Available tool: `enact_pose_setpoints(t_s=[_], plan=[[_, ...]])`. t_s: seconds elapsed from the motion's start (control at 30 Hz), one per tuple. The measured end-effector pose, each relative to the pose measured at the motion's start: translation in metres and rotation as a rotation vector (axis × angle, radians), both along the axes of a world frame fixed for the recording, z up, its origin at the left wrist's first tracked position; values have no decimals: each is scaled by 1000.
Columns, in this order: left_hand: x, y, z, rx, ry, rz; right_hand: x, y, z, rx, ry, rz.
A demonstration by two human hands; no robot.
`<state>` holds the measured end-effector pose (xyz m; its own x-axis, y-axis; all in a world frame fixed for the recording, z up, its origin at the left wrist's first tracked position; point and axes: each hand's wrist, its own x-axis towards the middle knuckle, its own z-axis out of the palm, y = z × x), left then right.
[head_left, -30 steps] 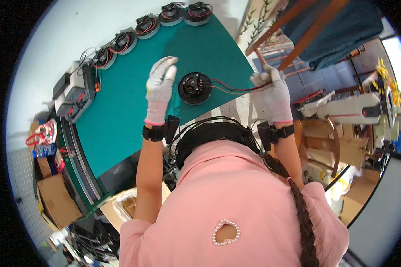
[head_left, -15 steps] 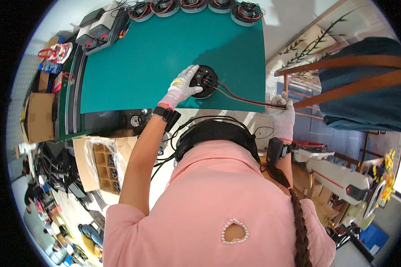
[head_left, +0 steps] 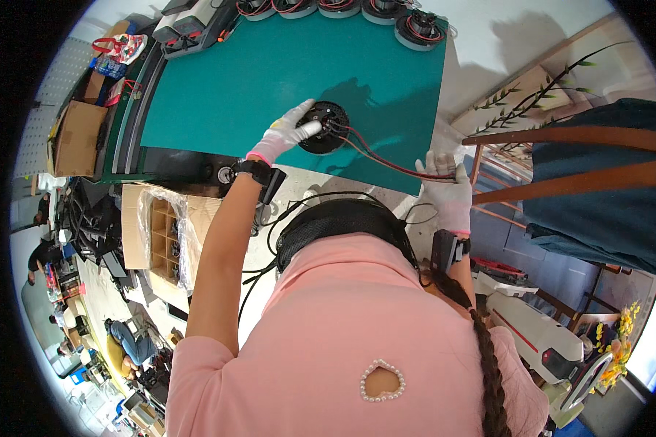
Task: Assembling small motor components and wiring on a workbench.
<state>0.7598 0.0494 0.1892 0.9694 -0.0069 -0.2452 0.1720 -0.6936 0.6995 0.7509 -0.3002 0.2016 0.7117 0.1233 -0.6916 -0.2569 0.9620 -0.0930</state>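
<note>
Green table [head_left: 226,95] stands near what seems a wall [head_left: 477,33], hands [head_left: 283,137] [head_left: 448,194] holding disc [head_left: 331,120] and wires [head_left: 408,171]

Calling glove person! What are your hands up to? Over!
Left hand holding black round part. Right hand gripping its wires. Wooden frame close beside right hand.

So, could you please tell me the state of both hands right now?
Left hand: gripping the round black device.
Right hand: closed on the device's wires.
</note>
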Motion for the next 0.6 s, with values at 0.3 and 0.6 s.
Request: enact_pose_setpoints(t_s=[0.3, 0.6], plan=[[1, 48, -48, -135, 136, 197, -8, 4, -8, -85, -50, 38], [45, 57, -51, -392, 504, 244, -21, 25, -4, -130, -71, -267]])
